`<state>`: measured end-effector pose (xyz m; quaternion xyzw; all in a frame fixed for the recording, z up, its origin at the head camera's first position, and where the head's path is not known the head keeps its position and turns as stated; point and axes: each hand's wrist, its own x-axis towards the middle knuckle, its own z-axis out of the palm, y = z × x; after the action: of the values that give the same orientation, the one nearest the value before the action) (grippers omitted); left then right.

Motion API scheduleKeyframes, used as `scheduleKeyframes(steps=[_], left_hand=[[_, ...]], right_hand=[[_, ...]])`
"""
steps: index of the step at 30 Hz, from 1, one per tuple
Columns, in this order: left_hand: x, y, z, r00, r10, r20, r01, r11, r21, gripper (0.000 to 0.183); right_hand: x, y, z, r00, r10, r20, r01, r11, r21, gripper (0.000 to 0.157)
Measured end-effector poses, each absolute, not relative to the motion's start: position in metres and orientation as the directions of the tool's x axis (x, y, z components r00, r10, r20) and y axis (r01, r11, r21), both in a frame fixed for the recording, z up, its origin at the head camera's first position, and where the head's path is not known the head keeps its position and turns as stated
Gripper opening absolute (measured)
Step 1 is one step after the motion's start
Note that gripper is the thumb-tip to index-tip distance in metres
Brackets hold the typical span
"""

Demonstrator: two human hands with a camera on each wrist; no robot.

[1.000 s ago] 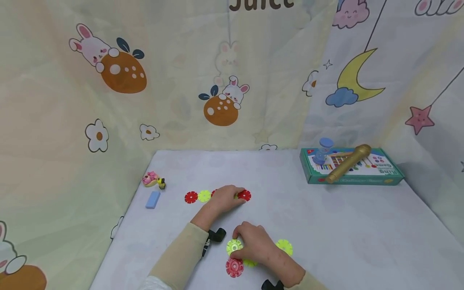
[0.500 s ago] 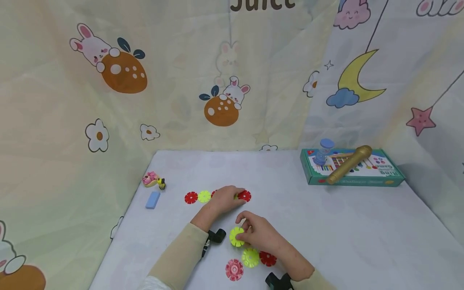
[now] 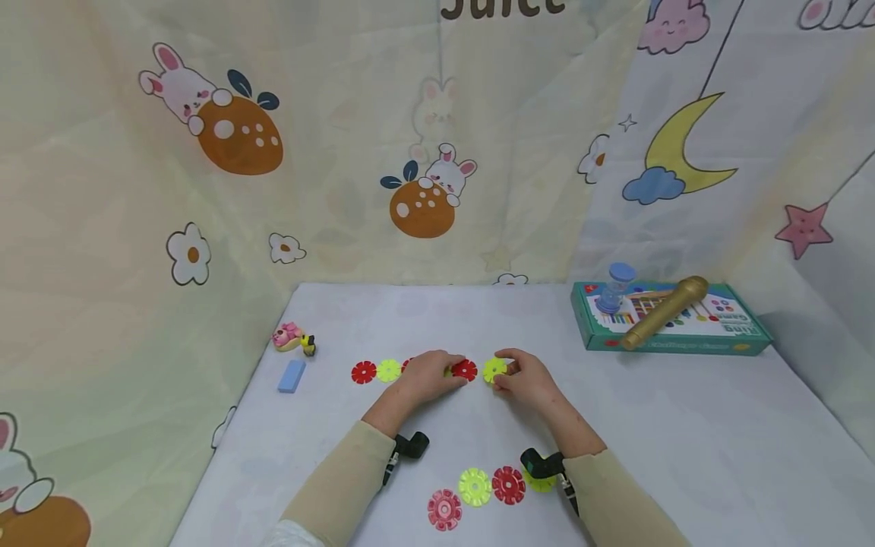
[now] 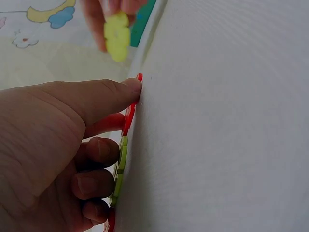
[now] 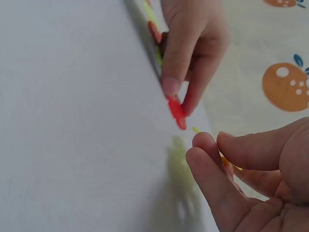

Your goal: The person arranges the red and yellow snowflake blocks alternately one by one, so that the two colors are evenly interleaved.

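Observation:
A row of notched plastic interlocking discs, red and yellow-green by turns, runs across the table, starting with a red disc [image 3: 364, 372] at the left. My left hand [image 3: 429, 377] covers the row's middle, thumb and index finger pinching the red end disc [image 3: 465, 371]; its other fingertips lie along the discs behind in the left wrist view. Just right of that end, my right hand [image 3: 533, 384] pinches a yellow-green disc [image 3: 494, 370], with a small gap between the two discs. In the right wrist view the fingers largely hide this disc, and its blurred shadow falls on the tabletop.
Nearer me lie a pinkish-red disc [image 3: 444, 510], a yellow-green disc [image 3: 475, 487], a red disc [image 3: 509, 485] and another, partly behind my right wrist camera. A green box [image 3: 673, 344] bears a gold microphone [image 3: 663, 315]. A blue block [image 3: 292, 376] lies left, near small figures [image 3: 287, 336].
My right hand has picked the yellow-green disc up from the near group and carried it forward and right to the row's end. My left hand stays in place.

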<state>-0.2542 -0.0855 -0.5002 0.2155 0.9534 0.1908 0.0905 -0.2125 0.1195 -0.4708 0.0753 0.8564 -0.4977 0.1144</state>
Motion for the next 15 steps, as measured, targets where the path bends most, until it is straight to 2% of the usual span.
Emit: scheduleKeyframes(steps=[4, 9, 15], left_hand=[[-0.253, -0.085, -0.5, -0.89, 0.449, -0.08, 0.381, 0.829, 0.409, 0.054], [-0.251, -0.084, -0.499, -0.887, 0.455, -0.083, 0.382, 0.822, 0.423, 0.053], [-0.252, -0.084, -0.498, -0.886, 0.452, -0.098, 0.387, 0.841, 0.378, 0.055]], right_hand=[[-0.22, 0.119, -0.482, -0.97, 0.008, -0.242, 0.206, 0.556, -0.805, 0.048], [-0.219, 0.12, -0.488, -0.982, 0.04, -0.182, 0.159, 0.693, -0.704, 0.047], [-0.22, 0.123, -0.491, -0.984, 0.03, -0.178, 0.147, 0.705, -0.694, 0.04]])
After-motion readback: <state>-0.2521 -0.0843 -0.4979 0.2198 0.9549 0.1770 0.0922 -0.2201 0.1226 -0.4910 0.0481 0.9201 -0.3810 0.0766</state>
